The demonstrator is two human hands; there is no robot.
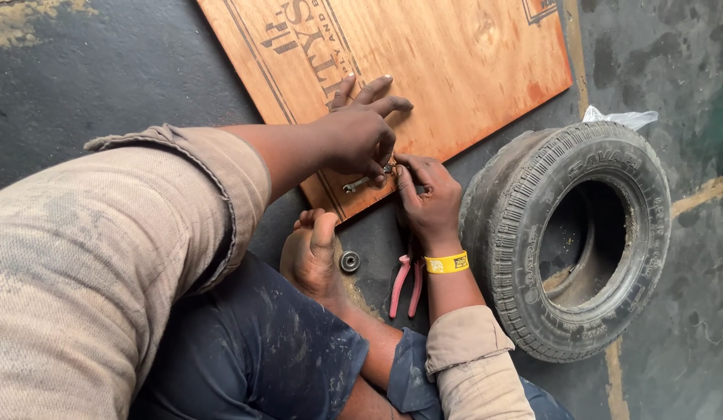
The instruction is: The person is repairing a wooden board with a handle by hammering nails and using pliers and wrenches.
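A small wrench [360, 183] lies pinched between both hands [393, 175] on the board [470, 70].

The board [455, 70] is plywood, reddish-brown with a smooth, faintly satin face and dark stencilled marks. The small spanner [360, 183] at its edge is bare metal, dull grey. The bearing [349, 261] on the floor is metal too, slightly shiny. The pliers [406, 286] have pink plastic-coated grips. The tyre [572, 233] is matt black rubber, rough-treaded and dusty. The floor [105, 78] is dark, rough concrete. The wristband [446, 264] is glossy yellow plastic; the sleeves are coarse beige cloth, stained
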